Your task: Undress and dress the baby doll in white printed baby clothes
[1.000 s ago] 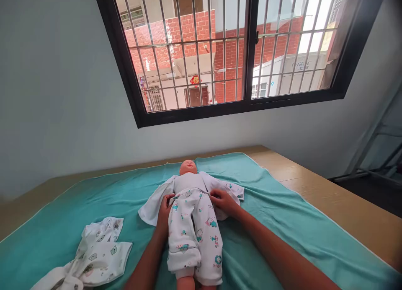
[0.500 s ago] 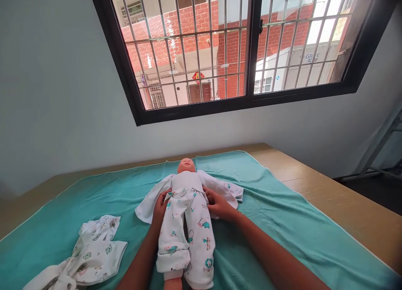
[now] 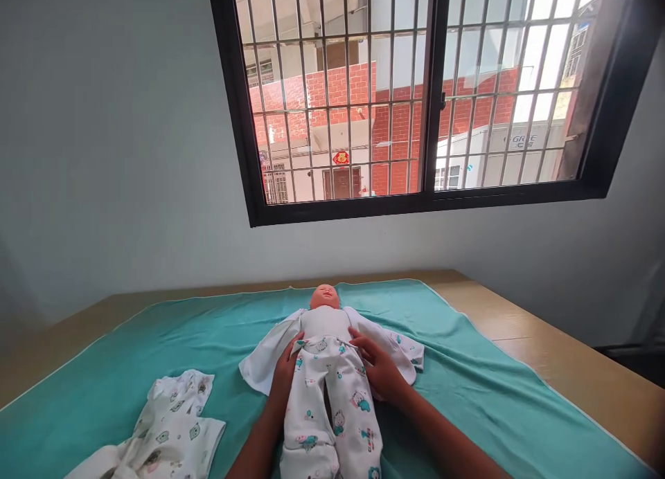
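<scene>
A baby doll point(image 3: 325, 297) lies on its back with its head toward the wall. It wears a white top point(image 3: 326, 322) with wide spread sleeves and white printed trousers point(image 3: 332, 396). At the waistband's left side, my left hand point(image 3: 285, 369) is closed on the trousers' edge, its fingertips partly hidden by cloth. My right hand point(image 3: 382, 369) holds the opposite side of the waistband, fingers bent over the top edge. The doll's feet are out of the picture.
A white printed baby garment point(image 3: 174, 423) lies crumpled at the left. Beneath everything is a green cloth point(image 3: 467, 389) spread over a wooden table point(image 3: 519, 333). Behind stands a grey wall point(image 3: 129, 209) with a barred window point(image 3: 426, 112).
The view has tilted up and levelled, so the doll and garment sit lower and further right. My right hand's fingers have shifted from the waist's side onto the waistband's top.
</scene>
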{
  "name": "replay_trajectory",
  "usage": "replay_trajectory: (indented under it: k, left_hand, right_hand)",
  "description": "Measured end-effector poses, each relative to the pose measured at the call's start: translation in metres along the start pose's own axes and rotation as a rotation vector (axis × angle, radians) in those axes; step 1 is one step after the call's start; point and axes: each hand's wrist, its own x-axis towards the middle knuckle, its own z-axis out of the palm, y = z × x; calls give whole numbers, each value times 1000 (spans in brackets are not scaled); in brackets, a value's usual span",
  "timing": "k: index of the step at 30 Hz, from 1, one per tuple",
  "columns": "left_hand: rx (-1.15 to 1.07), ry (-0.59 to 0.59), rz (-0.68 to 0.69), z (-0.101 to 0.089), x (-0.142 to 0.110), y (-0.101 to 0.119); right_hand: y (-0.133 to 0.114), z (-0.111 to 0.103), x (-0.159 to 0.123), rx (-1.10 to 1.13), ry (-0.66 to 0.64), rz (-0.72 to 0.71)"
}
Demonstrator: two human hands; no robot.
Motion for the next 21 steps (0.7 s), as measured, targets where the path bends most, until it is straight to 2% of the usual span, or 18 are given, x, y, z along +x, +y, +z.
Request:
replay_trajectory:
  k: [3,6,10,17,21]
  left_hand:
    - [-75,6,-66,1,1,0]
    - [-93,20,-55,3,3,-1]
    - [-72,70,-44,5,7,-7]
    - [-61,84,-46,8,9,-16]
    - [-76,102,-62,9,7,-18]
  right_hand:
    - [-3,-2,10,-9,3,-7]
    - [-12,-6,23,-140,-2,-79]
    - [-16,-12,36,-242,-76,-134]
    - [7,-23,38,-64,-64,-6]
    - [2,-29,34,-95,-149,31]
